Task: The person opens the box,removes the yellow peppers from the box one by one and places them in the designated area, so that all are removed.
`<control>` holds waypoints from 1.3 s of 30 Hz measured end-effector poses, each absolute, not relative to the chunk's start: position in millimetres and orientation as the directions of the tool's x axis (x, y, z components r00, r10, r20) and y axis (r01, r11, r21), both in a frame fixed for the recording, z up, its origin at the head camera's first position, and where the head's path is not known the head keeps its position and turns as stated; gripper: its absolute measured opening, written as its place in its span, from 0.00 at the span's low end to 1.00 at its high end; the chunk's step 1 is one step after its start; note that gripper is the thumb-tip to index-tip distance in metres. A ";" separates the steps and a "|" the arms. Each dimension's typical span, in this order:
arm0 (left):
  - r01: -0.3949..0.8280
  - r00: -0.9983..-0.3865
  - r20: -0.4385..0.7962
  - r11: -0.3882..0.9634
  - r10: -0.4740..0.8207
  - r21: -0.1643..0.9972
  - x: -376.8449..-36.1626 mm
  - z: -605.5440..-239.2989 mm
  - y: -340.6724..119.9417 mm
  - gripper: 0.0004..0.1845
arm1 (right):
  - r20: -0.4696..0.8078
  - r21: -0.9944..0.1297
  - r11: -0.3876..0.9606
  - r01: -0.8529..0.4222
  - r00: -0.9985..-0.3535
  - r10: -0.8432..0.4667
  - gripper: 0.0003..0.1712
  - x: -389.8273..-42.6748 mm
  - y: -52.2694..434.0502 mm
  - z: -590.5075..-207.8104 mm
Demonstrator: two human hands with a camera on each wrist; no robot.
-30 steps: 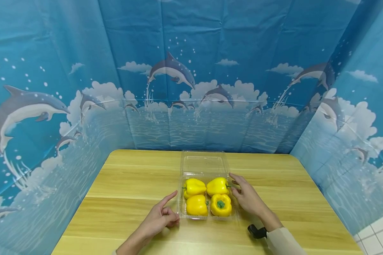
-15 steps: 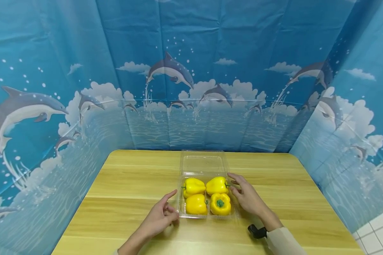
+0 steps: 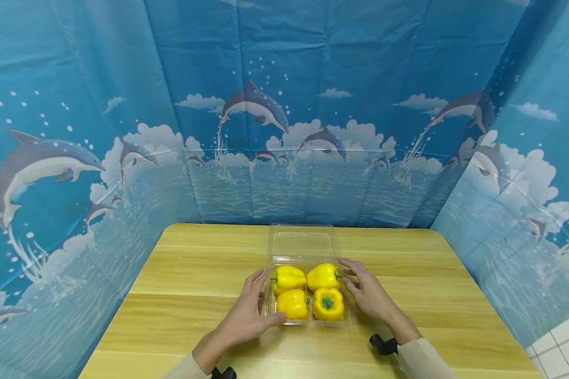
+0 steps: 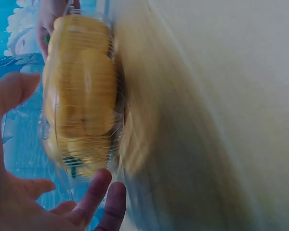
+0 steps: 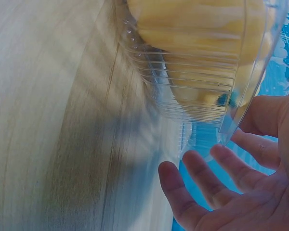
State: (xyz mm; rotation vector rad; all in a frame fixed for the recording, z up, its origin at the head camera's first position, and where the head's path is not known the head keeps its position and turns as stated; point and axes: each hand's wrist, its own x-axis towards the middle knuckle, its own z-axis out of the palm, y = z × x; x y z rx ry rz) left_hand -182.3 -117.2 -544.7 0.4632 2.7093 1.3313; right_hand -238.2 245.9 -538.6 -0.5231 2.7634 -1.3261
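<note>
A clear plastic clamshell box (image 3: 307, 321) sits on the wooden table (image 3: 189, 273) and holds several yellow bell peppers (image 3: 328, 303). Its lid (image 3: 303, 243) lies open flat behind it. My left hand (image 3: 260, 301) lies against the box's left side with fingers spread and the thumb at the front corner. My right hand (image 3: 360, 287) rests open at the box's right side, fingers straight. In the left wrist view the box (image 4: 82, 91) stands between my thumb and fingers (image 4: 94, 199). The right wrist view shows the box (image 5: 202, 77) just above my open fingers (image 5: 202, 185).
Blue dolphin-print curtains (image 3: 284, 116) wall in the table at the back and on both sides. Black wrist mounts (image 3: 383, 345) show at my sleeves near the front edge. White floor tiles (image 3: 561, 347) lie at the lower right.
My left hand has uncurled from a pointing pose and moved right and forward against the box's left side. The right hand and the box have hardly moved.
</note>
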 end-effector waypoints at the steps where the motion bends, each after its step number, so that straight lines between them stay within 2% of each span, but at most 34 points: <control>1: 0.244 -0.947 0.057 0.588 0.317 0.771 -185.0 -545.4 -115.5 0.66 | 0.113 -0.762 0.582 -0.285 -0.943 -0.313 0.33 -238.5 246.0 -538.7; 13: 0.318 -0.925 0.031 0.725 0.380 0.611 -205.3 -548.3 -108.1 0.73 | 0.112 -0.750 0.596 -0.287 -0.943 -0.312 0.33 -236.8 247.4 -540.8; 21: 0.312 -0.922 0.011 0.727 0.386 0.611 -208.5 -552.9 -108.8 0.74 | 0.163 -0.715 0.622 -0.319 -0.941 -0.296 0.34 -236.7 246.0 -539.4; 39: 0.295 -0.931 0.016 0.727 0.365 0.620 -208.9 -552.6 -109.7 0.79 | 0.274 -0.538 0.699 -0.471 -0.882 -0.384 0.35 -231.3 238.2 -518.1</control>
